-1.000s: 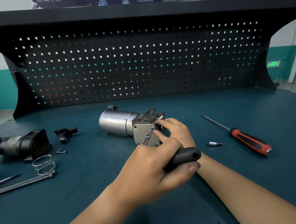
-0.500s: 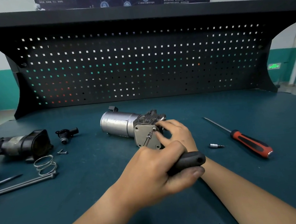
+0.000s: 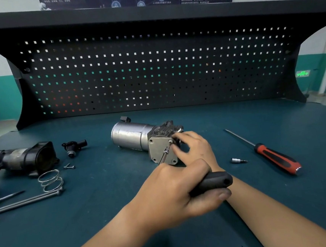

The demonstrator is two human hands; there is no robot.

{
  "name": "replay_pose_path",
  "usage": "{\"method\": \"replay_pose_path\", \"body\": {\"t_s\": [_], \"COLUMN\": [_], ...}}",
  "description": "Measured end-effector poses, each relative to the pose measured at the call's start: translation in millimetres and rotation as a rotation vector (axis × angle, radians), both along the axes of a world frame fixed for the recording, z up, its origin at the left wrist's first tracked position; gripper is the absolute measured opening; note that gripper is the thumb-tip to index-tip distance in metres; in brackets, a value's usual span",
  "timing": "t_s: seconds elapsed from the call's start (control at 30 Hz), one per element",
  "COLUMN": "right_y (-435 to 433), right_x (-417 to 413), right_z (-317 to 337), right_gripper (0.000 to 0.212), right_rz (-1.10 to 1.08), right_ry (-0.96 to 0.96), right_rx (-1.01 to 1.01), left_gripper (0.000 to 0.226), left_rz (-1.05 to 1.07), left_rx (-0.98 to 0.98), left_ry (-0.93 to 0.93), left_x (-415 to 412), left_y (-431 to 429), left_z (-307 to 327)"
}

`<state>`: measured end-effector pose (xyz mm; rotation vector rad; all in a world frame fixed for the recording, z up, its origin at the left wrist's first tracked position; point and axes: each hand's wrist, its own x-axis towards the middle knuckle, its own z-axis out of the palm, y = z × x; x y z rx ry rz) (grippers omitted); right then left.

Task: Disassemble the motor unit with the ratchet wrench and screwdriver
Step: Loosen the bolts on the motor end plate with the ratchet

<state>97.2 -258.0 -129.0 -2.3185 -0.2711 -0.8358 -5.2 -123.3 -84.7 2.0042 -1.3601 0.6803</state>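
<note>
The left hand (image 3: pixel 175 194), gripping the ratchet wrench (image 3: pixel 213 182), has swung its handle slightly right while the right hand (image 3: pixel 196 148) pinches the tip against the motor unit (image 3: pixel 131 134), so loosening is probably progressing.

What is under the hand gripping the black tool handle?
The right forearm passes beneath the left hand and its black handle; the teal bench there is covered.

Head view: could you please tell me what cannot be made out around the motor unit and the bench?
The tool: head view, middle hidden in the left hand grip, so its type is unclear.
The fastener under its tip: head view, too small, partly covered by the right hand.
The dark housing: head view, cut off by the left edge.
</note>
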Motion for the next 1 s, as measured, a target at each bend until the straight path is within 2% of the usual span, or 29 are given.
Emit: {"method": "replay_pose_path", "body": {"t_s": [0.17,0.23,0.4,0.57,0.67,0.73,0.8,0.87,0.93,1.0], "right_y": [-0.1,0.4,1.5,2.5,4.2,5.3,5.9,5.5,4.4,3.9], "right_x": [0.3,0.6,2.4,5.2,6.0,6.7,6.3,4.2,4.0,2.9], "right_z": [1.3,2.0,2.7,2.2,1.6,0.9,-1.1,-1.4,-0.9,-0.4], "right_gripper": [0.026,0.024,0.027,0.032,0.034,0.034,0.034,0.034,0.034,0.035], "right_rz": [0.016,0.017,0.050,0.066,0.063,0.055,0.073,0.108,0.094,0.077], "right_ry": [0.011,0.008,0.036,0.069,0.069,0.067,0.081,0.124,0.097,0.080], "right_rx": [0.023,0.040,0.079,0.075,0.067,0.072,0.085,0.130,0.099,0.087], "left_gripper": [0.065,0.063,0.041,0.041,0.041,0.039,0.025,0.015,0.024,0.034], "left_rz": [-0.041,-0.052,-0.064,-0.089,-0.093,-0.114,-0.125,-0.087,-0.076,-0.079], "left_rx": [0.082,0.129,0.190,0.259,0.234,0.128,-0.054,-0.368,-0.774,-1.029], "left_ry": [-0.073,-0.085,-0.146,-0.180,-0.160,-0.079,-0.001,0.150,0.395,0.515], "left_x": [-0.2,0.5,0.5,3.0,8.1,11.3,12.4,15.5,18.7,25.5], "left_y": [-0.5,-0.3,-3.6,-8.6,-7.5,-5.6,-4.8,-5.9,-4.3,3.6], "left_z": [-0.8,-1.7,-4.2,-7.4,-3.4,-0.1,3.1,9.2,18.1,21.3]}}
